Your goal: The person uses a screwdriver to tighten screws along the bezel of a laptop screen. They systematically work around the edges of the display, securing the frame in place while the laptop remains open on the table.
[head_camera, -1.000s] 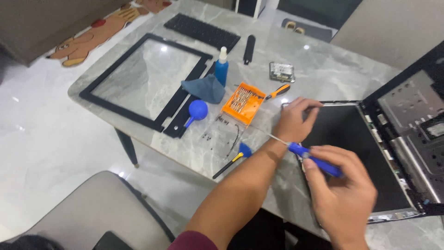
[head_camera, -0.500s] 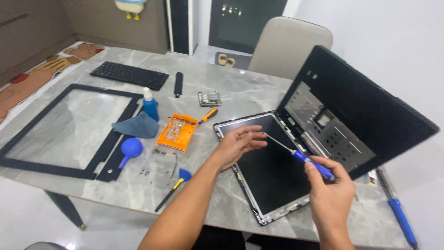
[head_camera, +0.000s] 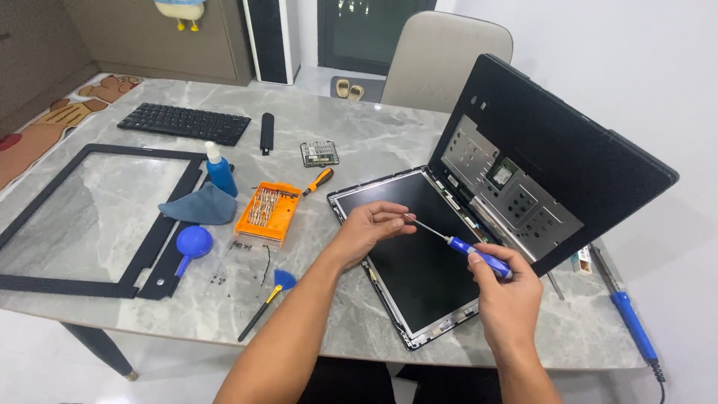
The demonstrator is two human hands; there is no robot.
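Observation:
My right hand (head_camera: 507,293) grips a blue-handled screwdriver (head_camera: 479,256) whose thin shaft points left and up. Fingertips of my left hand (head_camera: 369,229) pinch at the shaft's tip. Both hands hover over the dark display panel (head_camera: 407,247) of an opened laptop lying flat on the marble table (head_camera: 351,314). Its black rear shell (head_camera: 546,161) stands tilted up to the right, with bare metal plates showing inside.
An orange bit case (head_camera: 268,212), a small orange screwdriver (head_camera: 318,180), a blue bottle (head_camera: 220,171), a blue cloth (head_camera: 200,206), a blue blower (head_camera: 191,244), loose screws (head_camera: 241,263), a pry tool (head_camera: 267,301), a screen bezel frame (head_camera: 97,218), a keyboard (head_camera: 184,123), a small circuit board (head_camera: 319,153) and a blue soldering iron (head_camera: 630,318) surround them.
The view has swung right and upward, bringing the whole laptop into sight. My left hand has drawn its fingertips onto the screwdriver's tip; my right hand keeps its grip on the handle.

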